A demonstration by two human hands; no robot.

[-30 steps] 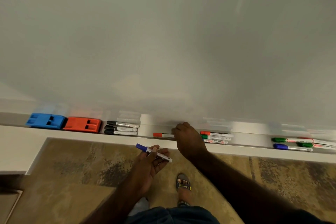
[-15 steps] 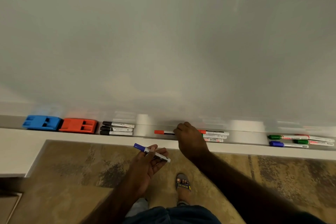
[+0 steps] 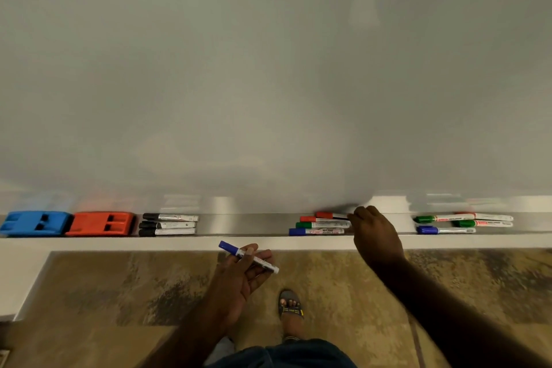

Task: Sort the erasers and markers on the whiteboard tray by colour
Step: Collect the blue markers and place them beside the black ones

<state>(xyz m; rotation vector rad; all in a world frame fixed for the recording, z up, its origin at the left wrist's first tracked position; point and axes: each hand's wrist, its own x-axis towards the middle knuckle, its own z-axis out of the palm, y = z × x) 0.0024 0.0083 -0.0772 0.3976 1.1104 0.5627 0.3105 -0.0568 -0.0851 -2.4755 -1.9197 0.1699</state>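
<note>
Black markers (image 3: 168, 225) sit grouped at left, both mixed piles remain unsorted; left hand (image 3: 239, 281) grasps a blue marker (image 3: 248, 256), right hand (image 3: 375, 236) seemingly pinches a red marker (image 3: 330, 215).

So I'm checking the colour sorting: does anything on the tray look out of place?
Yes. The middle cluster by the right hand mixes red, green and blue markers, and the right-end cluster mixes green, red and blue. Only the black markers sit grouped. Nothing looks spilled or damaged.
</note>
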